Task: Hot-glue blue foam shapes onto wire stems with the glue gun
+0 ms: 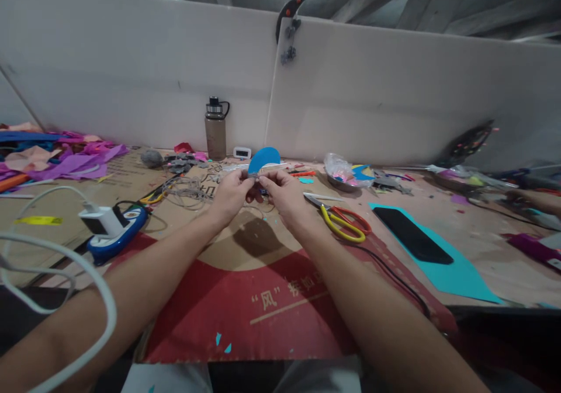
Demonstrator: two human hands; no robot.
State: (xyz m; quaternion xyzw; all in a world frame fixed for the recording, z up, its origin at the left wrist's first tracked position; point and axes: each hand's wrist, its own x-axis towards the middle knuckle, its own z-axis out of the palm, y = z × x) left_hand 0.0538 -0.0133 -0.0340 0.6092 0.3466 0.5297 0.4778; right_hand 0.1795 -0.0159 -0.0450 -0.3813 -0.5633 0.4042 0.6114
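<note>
A blue piece with a rounded upper edge (264,158), paper or felt by its look, stands up just behind my fingertips. My left hand (234,190) pinches at its lower edge, and my right hand (280,188) closes beside it, with the fingertips of both nearly touching. Whether one or both hands grip the blue piece, and what small bit lies between the fingers, is hidden. Scissors (344,223) with yellow and red handles lie to the right of my right hand. Tangled thin string (188,191) lies left of my left hand.
Red and brown cardboard (245,323) lies under my arms. To the left are a power strip (118,235), a white cable (109,305) and coloured scraps (83,159). A bottle (215,130) stands behind. A phone (412,235) rests on turquoise sheet; another person's hand (534,200) is far right.
</note>
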